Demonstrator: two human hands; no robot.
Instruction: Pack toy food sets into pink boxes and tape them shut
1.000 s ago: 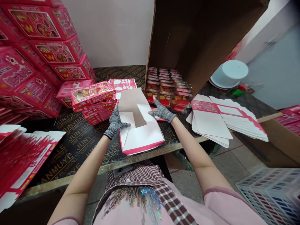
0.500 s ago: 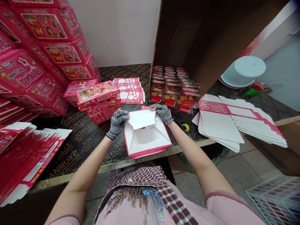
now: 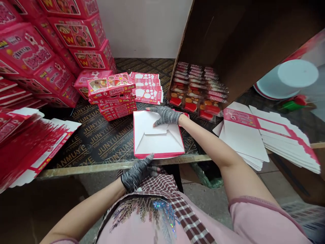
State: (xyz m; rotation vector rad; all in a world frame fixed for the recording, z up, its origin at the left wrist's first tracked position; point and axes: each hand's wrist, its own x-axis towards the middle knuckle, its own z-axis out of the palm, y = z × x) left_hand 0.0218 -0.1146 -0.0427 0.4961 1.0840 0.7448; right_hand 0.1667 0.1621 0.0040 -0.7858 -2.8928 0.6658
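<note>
A white carton (image 3: pixel 159 144) with pink edges lies before me near the table's front edge, its folded flaps facing up. My right hand (image 3: pixel 166 116), in a grey knit glove with bare fingertips, rests on the carton's far flaps with thumb and fingers spread. Below the carton's near edge is my left hand (image 3: pixel 139 173), gloved the same way. Its fingers are stretched out, the upper ones reaching the pink edge and the lower ones beneath the table edge. I cannot tell how firmly it touches the carton.
Small pink boxes (image 3: pixel 111 96) are stacked behind the carton, beside flat printed cards (image 3: pixel 148 93). Larger pink boxes (image 3: pixel 38 54) pile up at left. An upright brown carton (image 3: pixel 203 44) shelters rows of plastic packs (image 3: pixel 195 88). Flat box blanks (image 3: pixel 246 135) lie right, others (image 3: pixel 50 145) left.
My left hand has left the carton's far flap and come down to its near edge. My right hand has moved left across the flaps, which now lie flatter.
</note>
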